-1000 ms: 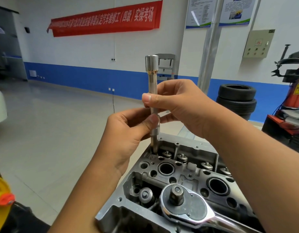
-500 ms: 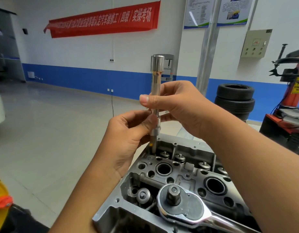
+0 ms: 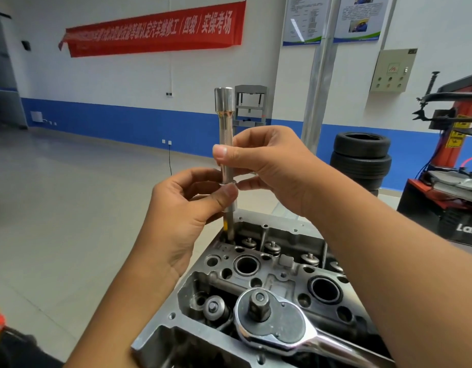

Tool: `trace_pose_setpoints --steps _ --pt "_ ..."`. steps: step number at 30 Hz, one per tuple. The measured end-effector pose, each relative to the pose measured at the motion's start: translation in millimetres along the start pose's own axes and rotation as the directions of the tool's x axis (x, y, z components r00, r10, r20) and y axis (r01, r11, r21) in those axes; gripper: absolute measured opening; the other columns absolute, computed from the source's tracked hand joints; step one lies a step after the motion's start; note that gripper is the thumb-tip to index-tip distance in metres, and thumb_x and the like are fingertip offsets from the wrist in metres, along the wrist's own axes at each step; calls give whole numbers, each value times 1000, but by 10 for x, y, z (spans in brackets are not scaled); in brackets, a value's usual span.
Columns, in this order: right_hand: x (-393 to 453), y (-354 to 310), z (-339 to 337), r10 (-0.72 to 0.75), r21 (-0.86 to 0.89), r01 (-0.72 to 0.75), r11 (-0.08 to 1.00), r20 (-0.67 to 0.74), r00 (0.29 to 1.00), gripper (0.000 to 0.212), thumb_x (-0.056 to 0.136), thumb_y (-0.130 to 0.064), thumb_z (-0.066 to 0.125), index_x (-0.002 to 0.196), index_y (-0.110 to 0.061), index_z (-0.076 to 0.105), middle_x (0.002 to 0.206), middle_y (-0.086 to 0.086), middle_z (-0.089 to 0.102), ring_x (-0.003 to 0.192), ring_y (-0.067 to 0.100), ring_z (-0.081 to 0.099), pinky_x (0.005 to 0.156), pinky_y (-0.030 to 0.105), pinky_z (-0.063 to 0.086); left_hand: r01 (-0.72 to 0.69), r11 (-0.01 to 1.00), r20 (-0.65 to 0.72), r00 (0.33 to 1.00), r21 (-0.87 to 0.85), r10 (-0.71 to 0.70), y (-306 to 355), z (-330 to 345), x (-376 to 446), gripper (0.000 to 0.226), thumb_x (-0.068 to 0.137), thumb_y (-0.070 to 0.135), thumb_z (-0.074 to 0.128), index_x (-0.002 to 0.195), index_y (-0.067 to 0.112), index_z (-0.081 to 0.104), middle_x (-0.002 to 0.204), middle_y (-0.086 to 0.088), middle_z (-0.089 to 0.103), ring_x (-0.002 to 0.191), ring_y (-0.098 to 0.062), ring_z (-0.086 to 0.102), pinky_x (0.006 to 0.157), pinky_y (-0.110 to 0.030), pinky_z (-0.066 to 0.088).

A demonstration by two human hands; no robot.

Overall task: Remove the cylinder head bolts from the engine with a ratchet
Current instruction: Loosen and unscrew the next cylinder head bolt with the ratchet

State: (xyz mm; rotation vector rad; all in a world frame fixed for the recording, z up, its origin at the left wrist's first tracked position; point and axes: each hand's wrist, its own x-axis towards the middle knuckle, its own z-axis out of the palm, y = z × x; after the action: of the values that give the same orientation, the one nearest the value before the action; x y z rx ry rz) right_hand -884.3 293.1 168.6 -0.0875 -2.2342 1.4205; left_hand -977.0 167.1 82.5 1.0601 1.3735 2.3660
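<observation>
A grey cylinder head [image 3: 288, 264] fills the lower middle of the head view. At its far left corner a long chrome extension bar [image 3: 225, 134] with a socket stands upright on a cylinder head bolt [image 3: 230, 224], whose shank pokes out of a hole. My left hand [image 3: 181, 211] pinches the bolt's flange just under the socket. My right hand [image 3: 266, 166] pinches the bar a little higher. The ratchet [image 3: 272, 322] lies loose on the near part of the head, square drive up, with neither hand on it.
Stacked tyres [image 3: 361, 158] stand behind the engine on the right. A red tyre machine [image 3: 455, 160] stands at the far right. A metal column [image 3: 319, 83] rises behind my right hand. Open floor lies to the left.
The bar with the bolt has risen a little out of the hole. Both hands keep their pinch. The ratchet has not moved.
</observation>
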Motion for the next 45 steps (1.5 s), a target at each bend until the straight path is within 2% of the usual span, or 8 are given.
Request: trace_pose_setpoints --steps 5,8,14,19,23,29,35,45 --pt "3 -15 26 -37 4 37 999 19 999 20 91 -24 78 93 -5 71 103 22 74 86 22 70 83 48 62 78 994 96 993 -70 -72 32 38 -27 28 89 30 62 107 19 80 104 -20 77 94 -34 76 73 -33 61" --pt "0 -25 44 -24 15 23 1000 54 998 24 93 -23 75 100 0 72 108 27 71 85 23 68 80 46 62 27 999 65 998 -47 -24 29 47 -28 26 89 27 64 106 17 80 102 -19 77 92 -34 76 73 -33 61" --pt "-2 -9 36 -35 18 34 999 11 999 25 84 -23 85 92 -6 68 77 4 69 74 16 69 80 47 63 -23 999 22 999 -42 24 44 52 -27 28 75 29 80 100 18 83 96 -10 79 86 -23 76 73 -30 60" --pt "-9 -32 62 -66 25 65 998 38 997 28 94 -21 75 99 6 70 103 28 71 83 22 69 76 37 62 54 996 83 995 -70 -48 62 71 -42 27 94 30 59 105 17 80 105 -22 76 96 -38 75 71 -36 61" --pt "-18 -41 91 -45 32 44 999 56 997 30 93 -23 75 101 5 71 101 32 68 81 29 64 72 43 52 -3 998 53 999 -57 6 74 72 -45 29 89 27 64 111 15 78 103 -19 76 92 -35 75 69 -34 60" --pt "8 -51 67 -84 87 86 992 -30 996 19 86 -23 82 87 -10 67 88 9 70 84 19 70 81 45 62 -54 996 -6 999 -68 54 75 66 -42 19 79 22 75 97 17 81 98 -12 79 84 -24 74 68 -32 60" --pt "-30 -79 115 -82 86 80 993 26 996 28 98 -24 70 103 3 73 112 30 69 81 29 55 65 42 41 3 998 113 994 -55 4 79 92 -55 27 91 34 60 104 19 79 102 -15 78 91 -34 76 71 -36 62" --pt "-12 -87 122 -94 160 85 983 49 994 15 90 -25 78 86 -16 67 89 5 78 87 19 73 77 38 59 -116 992 25 993 -41 117 88 86 -64 22 83 30 73 101 19 80 99 -14 79 88 -32 77 69 -30 60"
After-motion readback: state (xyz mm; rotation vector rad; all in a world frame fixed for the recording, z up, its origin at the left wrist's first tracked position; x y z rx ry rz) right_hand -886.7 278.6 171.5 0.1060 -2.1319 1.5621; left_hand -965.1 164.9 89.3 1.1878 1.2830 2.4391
